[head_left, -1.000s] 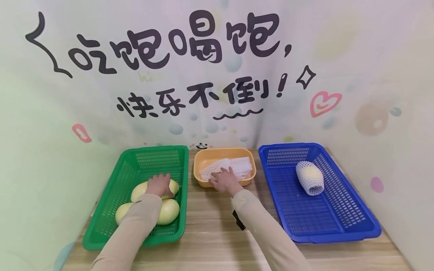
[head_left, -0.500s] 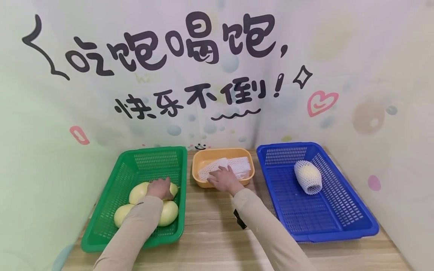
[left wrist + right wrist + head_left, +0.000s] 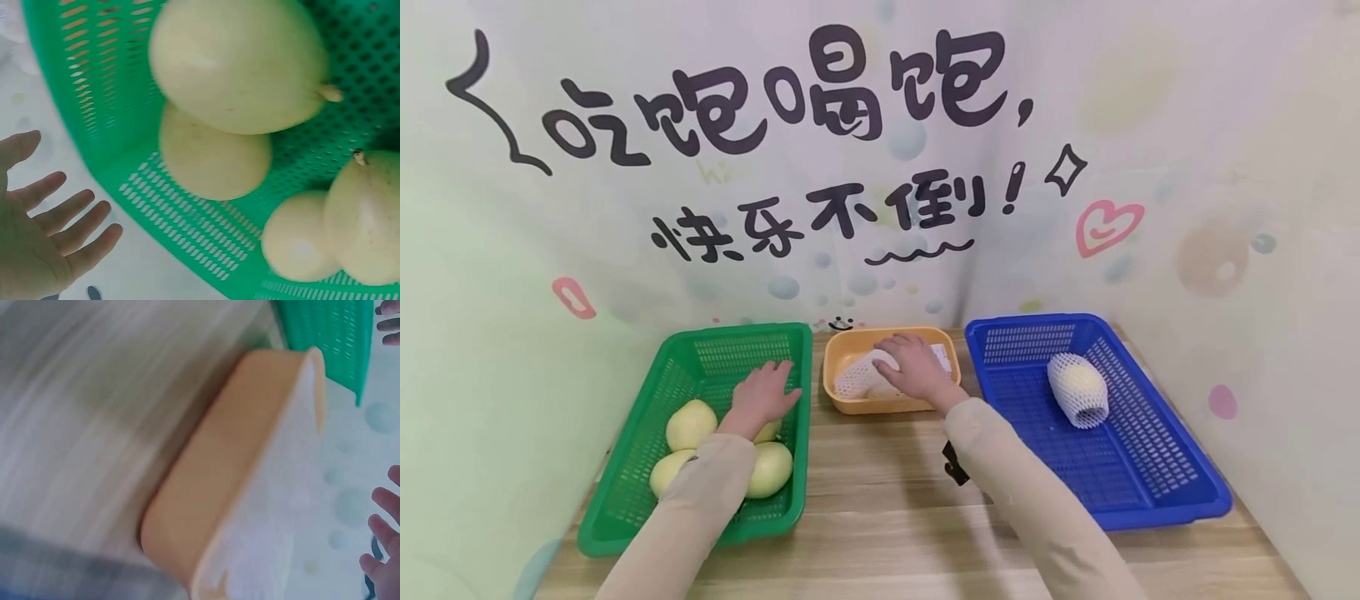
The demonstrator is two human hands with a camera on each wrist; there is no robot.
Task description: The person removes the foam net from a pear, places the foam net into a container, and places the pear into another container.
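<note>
My left hand (image 3: 765, 395) is raised over the green basket (image 3: 595, 500), fingers spread and nothing in them. Several pale yellow melons (image 3: 691, 426) lie below it; one is mostly hidden by the hand and sleeve. In the left wrist view that hand (image 3: 56, 231) shows its palm, apart from the melons (image 3: 237, 62) with their short stems. Above the orange tub (image 3: 850, 405), my right hand (image 3: 916, 367) hovers with loosely extended fingers. White foam net sleeves (image 3: 859, 379) lie in the tub, partly covered by this hand in the head view.
A blue basket (image 3: 1180, 512) stands at the right, with one melon in a white foam net (image 3: 1078, 390) inside. All three containers rest on a wood-grain table (image 3: 872, 517). Behind them hangs a printed cloth wall (image 3: 880, 283) with large lettering.
My left hand has lifted off the melons and its fingers have spread; the melons beneath have shifted apart. My right hand has risen from the foam nets and moved slightly right.
</note>
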